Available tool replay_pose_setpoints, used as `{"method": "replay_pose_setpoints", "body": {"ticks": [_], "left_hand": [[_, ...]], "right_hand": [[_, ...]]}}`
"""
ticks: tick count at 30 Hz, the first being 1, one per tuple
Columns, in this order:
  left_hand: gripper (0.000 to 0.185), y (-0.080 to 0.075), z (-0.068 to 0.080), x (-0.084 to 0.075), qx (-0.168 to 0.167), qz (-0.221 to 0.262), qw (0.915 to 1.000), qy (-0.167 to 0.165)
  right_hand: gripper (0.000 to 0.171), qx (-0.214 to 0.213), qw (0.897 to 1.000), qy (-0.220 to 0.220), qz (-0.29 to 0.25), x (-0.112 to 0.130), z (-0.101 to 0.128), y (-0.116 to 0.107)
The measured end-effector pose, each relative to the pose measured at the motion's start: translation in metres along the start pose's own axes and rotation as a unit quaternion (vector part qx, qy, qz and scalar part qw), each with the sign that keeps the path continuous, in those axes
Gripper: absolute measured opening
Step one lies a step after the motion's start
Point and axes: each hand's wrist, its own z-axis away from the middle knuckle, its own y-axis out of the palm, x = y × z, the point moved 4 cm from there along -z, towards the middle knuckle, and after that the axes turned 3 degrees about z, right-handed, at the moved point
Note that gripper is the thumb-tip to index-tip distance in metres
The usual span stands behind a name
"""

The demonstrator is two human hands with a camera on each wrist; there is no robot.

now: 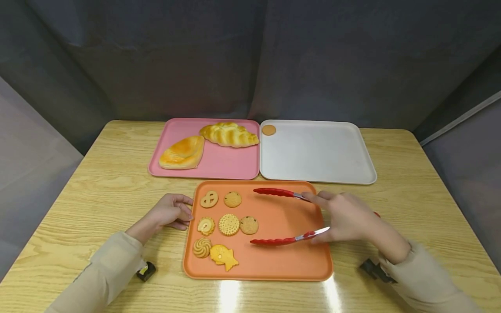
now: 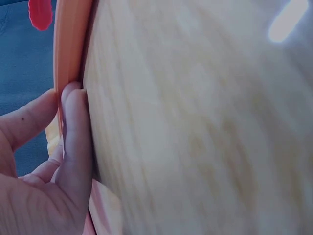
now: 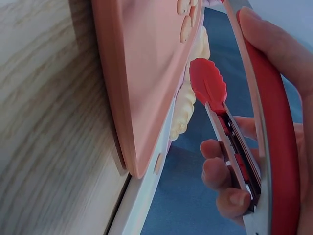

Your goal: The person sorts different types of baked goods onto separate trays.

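My left hand (image 1: 172, 212) grips the left rim of an orange tray (image 1: 289, 265); the left wrist view shows the thumb (image 2: 32, 120) on one side of the rim and fingers on the other. Red-tipped metal tongs (image 1: 274, 241) are held in my right hand (image 1: 346, 217), their arms spread wide above the tray's right half with nothing between the tips. On the tray's left half lie several cookies: a pretzel cookie (image 1: 209, 199), two chocolate chip cookies (image 1: 249, 225), a dotted round cookie (image 1: 228, 224), a scalloped cookie (image 1: 206, 226), a swirl cookie (image 1: 202, 247) and a fish-shaped cookie (image 1: 224, 256).
Behind the orange tray, a pink tray (image 1: 231, 167) bears a braided bread (image 1: 229, 134) and a smooth bread (image 1: 182, 153). Touching it on the right is a white tray (image 1: 317, 152) with one round tan cookie (image 1: 268, 130) in its back left corner. Dark curtains (image 1: 250, 61) surround the wooden table (image 1: 407, 187).
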Motion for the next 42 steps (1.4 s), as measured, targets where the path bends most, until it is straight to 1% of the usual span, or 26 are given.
{"method": "replay_pose_setpoints", "body": {"ticks": [6,10,16,20,27,35,42], "left_hand": [[0.044,0.0,0.0,0.0,-0.001,-0.001,1.0,0.0],[0.044,0.0,0.0,0.0,-0.001,-0.001,1.0,-0.001],[0.044,0.001,0.0,0.0,0.0,-0.001,1.0,-0.002],[0.044,0.0,0.0,0.0,0.001,-0.001,1.0,-0.002],[0.044,0.0,0.0,0.0,0.001,-0.001,1.0,-0.002],[0.046,0.0,0.0,-0.001,0.0,-0.002,1.0,-0.003],[0.045,0.0,0.0,0.0,0.0,0.0,1.0,-0.004]], "right_hand": [[0.088,-0.011,1.0,-0.017,0.006,0.003,0.0,0.005],[0.088,-0.005,1.0,-0.023,0.001,0.004,-0.001,0.009],[0.089,0.01,1.0,-0.017,-0.007,0.004,-0.001,0.014],[0.086,0.01,1.0,-0.022,-0.014,0.004,-0.001,0.015],[0.077,0.008,0.999,-0.045,-0.027,0.006,-0.001,0.016],[0.071,0.006,0.998,-0.05,-0.042,0.006,-0.003,0.018],[0.061,-0.014,0.996,-0.07,-0.05,0.007,-0.004,0.019]]}}
